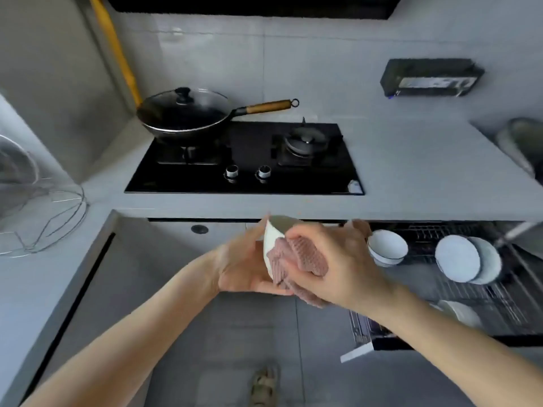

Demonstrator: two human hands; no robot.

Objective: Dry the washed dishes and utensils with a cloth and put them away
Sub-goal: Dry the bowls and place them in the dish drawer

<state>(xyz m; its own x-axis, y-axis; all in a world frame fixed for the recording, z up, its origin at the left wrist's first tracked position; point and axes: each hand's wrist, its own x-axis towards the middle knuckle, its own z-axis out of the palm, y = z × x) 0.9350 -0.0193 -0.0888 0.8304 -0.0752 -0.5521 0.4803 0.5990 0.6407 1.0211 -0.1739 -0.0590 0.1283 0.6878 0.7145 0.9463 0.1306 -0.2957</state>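
Grey wall (293, 69), pale counter (411, 171), black hob (249, 148), grey floor (220, 348), perhaps tiled.

Soft, dim, even light with faint shadows; the picture is slightly blurred throughout, with wide-angle bending at the edges.

Black hob (249, 148) set into grey counter (411, 165), centre of frame. Wok (182, 121) stands on the hob's left burner, glass lid (202, 101) in place, wooden handle (269, 106) pointing right. Right burner (305, 141) bare. Two knobs (232, 171) (264, 171) side by side at the hob's front edge. Yellow pipe (117, 45) runs down the wall, upper left. Black box (432, 77) mounted on the wall, upper right. Wire stand (50, 218) on the counter at left edge. Sandal (263, 386) on the floor, bottom centre.
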